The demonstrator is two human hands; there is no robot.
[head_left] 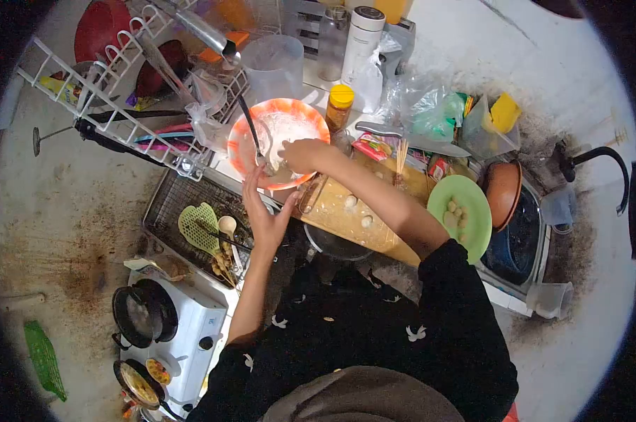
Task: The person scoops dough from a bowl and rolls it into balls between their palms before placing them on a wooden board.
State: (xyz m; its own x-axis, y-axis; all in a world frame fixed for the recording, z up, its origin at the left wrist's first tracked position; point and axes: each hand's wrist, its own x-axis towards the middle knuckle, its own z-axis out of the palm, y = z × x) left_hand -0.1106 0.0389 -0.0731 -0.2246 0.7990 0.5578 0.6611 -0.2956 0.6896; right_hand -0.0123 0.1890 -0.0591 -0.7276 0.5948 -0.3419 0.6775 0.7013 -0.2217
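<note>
An orange-and-white bowl (320, 125) with white, floury dough (286, 129) inside stands on the counter. My right hand (305, 155) reaches into it, fingers bent down and pressed together in the dough; their tips are partly hidden. At the bowl's near left rim is my left hand (265, 216), its fingers stretched out and thumb apart. A dark-handled utensil (249, 121) leans inside the bowl. Under my right forearm, a wooden board (332, 226) carries small pale dough balls (351, 202). More pale balls lie in a green plate (477, 211) to the right.
A knife (437, 144), a yellow-lidded jar (340, 102) and a bundle of sticks (401, 156) lie behind the board. A white dish rack (114, 88) stands at left, above a wire-mesh tray (170, 200). The stove (198, 320) holds dark pans (142, 313). A sink (536, 246) is at right.
</note>
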